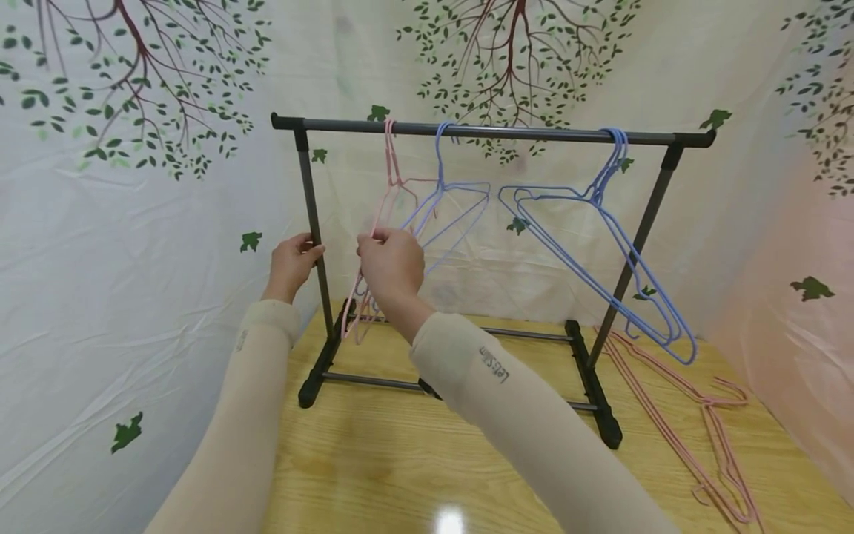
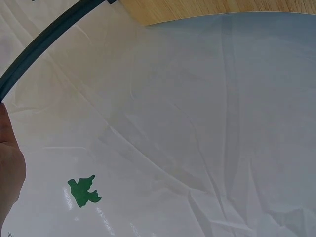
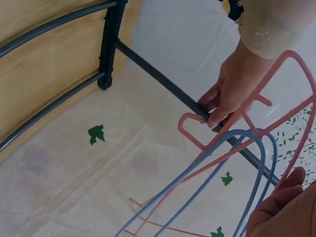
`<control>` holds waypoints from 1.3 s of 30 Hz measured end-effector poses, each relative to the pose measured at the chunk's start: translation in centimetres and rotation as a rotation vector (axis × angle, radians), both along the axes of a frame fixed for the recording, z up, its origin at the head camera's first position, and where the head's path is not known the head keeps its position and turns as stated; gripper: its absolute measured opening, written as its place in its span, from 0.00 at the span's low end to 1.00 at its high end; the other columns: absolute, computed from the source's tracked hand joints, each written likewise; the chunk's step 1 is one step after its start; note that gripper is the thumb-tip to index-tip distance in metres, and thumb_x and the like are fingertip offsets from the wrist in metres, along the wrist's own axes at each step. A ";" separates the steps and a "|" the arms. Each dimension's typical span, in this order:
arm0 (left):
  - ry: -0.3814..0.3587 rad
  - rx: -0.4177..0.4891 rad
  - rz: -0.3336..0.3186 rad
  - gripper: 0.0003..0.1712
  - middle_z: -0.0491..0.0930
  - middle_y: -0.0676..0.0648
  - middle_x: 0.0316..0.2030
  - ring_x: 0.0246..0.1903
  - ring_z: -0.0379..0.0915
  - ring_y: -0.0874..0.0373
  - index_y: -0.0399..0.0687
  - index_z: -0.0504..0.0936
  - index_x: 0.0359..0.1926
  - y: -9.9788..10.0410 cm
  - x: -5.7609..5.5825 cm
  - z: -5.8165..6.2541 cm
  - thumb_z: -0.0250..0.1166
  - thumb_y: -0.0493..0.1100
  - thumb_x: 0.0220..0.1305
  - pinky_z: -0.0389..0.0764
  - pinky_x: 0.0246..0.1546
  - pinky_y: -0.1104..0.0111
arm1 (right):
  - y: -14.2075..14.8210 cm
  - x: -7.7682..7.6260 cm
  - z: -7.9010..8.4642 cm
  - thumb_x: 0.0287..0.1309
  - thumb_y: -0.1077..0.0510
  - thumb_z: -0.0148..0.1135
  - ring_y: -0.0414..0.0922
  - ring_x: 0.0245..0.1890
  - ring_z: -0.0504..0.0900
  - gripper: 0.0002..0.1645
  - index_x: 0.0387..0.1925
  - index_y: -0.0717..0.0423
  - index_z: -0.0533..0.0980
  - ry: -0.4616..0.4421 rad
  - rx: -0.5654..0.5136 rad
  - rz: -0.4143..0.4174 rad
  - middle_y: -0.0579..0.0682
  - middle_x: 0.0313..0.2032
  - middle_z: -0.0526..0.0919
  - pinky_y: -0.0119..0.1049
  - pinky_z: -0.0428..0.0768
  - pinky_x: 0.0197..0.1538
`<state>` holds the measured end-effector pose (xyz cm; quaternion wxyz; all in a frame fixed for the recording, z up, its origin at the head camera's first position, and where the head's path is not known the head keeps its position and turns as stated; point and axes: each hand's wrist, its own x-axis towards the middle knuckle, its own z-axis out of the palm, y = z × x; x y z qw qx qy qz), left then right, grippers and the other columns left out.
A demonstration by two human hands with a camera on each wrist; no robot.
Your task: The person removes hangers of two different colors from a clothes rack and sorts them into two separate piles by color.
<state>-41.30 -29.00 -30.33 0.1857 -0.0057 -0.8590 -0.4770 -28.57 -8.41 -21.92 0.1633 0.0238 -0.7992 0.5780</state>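
Currently, the left hand (image 1: 290, 264) curls its fingers around the left clothes-rack upright (image 1: 324, 297). The right hand (image 1: 394, 265) pinches a pink hanger (image 3: 261, 85) hanging from the top rail (image 1: 520, 133), beside blue hangers (image 1: 594, 197).

From my remote place I see a wood-grained table (image 1: 360, 460), on which a dark clothes rack (image 1: 520, 133) stands with two feet toward the far edge, its left foot close to the left edge, while pink hangers (image 1: 711, 403) lie near the right edge.
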 end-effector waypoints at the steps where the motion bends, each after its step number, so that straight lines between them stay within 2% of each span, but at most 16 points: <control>1: 0.000 -0.001 -0.001 0.25 0.78 0.31 0.56 0.53 0.78 0.40 0.33 0.71 0.66 0.0 0.0 0.0 0.58 0.42 0.74 0.78 0.55 0.54 | 0.1 0.0 -0.1 0.65 0.50 0.62 0.36 0.23 0.82 0.12 0.41 0.49 0.87 0.011 0.016 -0.010 0.37 0.25 0.86 0.36 0.76 0.35; 5: 0.001 -0.005 -0.007 0.25 0.77 0.31 0.56 0.52 0.78 0.39 0.33 0.71 0.66 0.1 0.1 0.0 0.57 0.42 0.74 0.78 0.55 0.54 | 0.4 0.1 -0.2 0.65 0.51 0.59 0.35 0.26 0.81 0.14 0.44 0.47 0.87 0.054 0.059 -0.034 0.35 0.26 0.86 0.36 0.76 0.35; 9: -0.001 0.001 -0.008 0.25 0.77 0.31 0.56 0.52 0.78 0.39 0.33 0.72 0.66 0.1 0.0 0.0 0.58 0.42 0.74 0.78 0.55 0.54 | 0.6 0.0 0.0 0.63 0.51 0.58 0.35 0.25 0.80 0.13 0.40 0.45 0.88 0.128 0.099 -0.034 0.34 0.24 0.85 0.34 0.74 0.30; 14: 0.000 0.004 -0.007 0.24 0.77 0.32 0.56 0.52 0.79 0.40 0.33 0.72 0.65 0.0 -0.2 -0.1 0.58 0.42 0.74 0.78 0.55 0.55 | 1.0 0.1 0.1 0.63 0.53 0.58 0.38 0.21 0.78 0.13 0.35 0.45 0.88 0.216 0.120 0.016 0.36 0.23 0.84 0.34 0.70 0.24; 18: 0.014 0.013 -0.013 0.24 0.78 0.31 0.55 0.52 0.79 0.40 0.33 0.73 0.64 0.0 -0.3 -0.1 0.59 0.41 0.73 0.79 0.55 0.55 | 1.4 0.3 -0.1 0.65 0.53 0.57 0.38 0.17 0.75 0.14 0.36 0.46 0.88 0.265 0.144 0.080 0.37 0.21 0.84 0.33 0.68 0.23; 22: 0.014 -0.014 -0.003 0.25 0.78 0.32 0.56 0.52 0.78 0.40 0.35 0.72 0.66 0.0 -0.4 -0.2 0.58 0.44 0.74 0.79 0.54 0.54 | 1.9 0.6 -0.5 0.67 0.54 0.57 0.38 0.13 0.70 0.14 0.42 0.49 0.88 0.342 0.213 0.133 0.37 0.17 0.81 0.32 0.64 0.21; 25: 0.014 -0.043 0.006 0.26 0.78 0.33 0.56 0.52 0.78 0.40 0.36 0.72 0.66 -0.1 -0.5 -0.2 0.58 0.46 0.74 0.79 0.54 0.53 | 2.2 1.1 -0.8 0.67 0.55 0.57 0.38 0.12 0.69 0.15 0.46 0.50 0.87 0.393 0.249 0.165 0.39 0.18 0.82 0.30 0.63 0.18; 28: 0.020 -0.040 -0.002 0.25 0.78 0.32 0.55 0.52 0.78 0.39 0.35 0.73 0.65 -0.2 -0.6 -0.2 0.58 0.45 0.74 0.78 0.54 0.53 | 2.7 1.8 -1.2 0.67 0.55 0.57 0.37 0.12 0.68 0.15 0.47 0.51 0.87 0.427 0.261 0.195 0.40 0.21 0.84 0.29 0.62 0.17; 35: 0.010 -0.026 -0.008 0.24 0.78 0.32 0.55 0.51 0.79 0.42 0.35 0.74 0.64 -0.1 -0.5 -0.2 0.57 0.45 0.74 0.79 0.54 0.55 | 4.1 3.8 -2.4 0.67 0.58 0.58 0.34 0.10 0.67 0.14 0.46 0.57 0.86 0.519 0.192 0.267 0.42 0.22 0.85 0.28 0.62 0.13; 39: 0.008 -0.009 -0.022 0.24 0.77 0.32 0.56 0.53 0.78 0.41 0.35 0.73 0.65 0.0 -0.5 -0.2 0.57 0.44 0.74 0.78 0.55 0.54 | 5.4 4.5 -3.0 0.66 0.60 0.60 0.33 0.11 0.67 0.13 0.46 0.58 0.86 0.593 0.188 0.273 0.43 0.19 0.82 0.28 0.63 0.14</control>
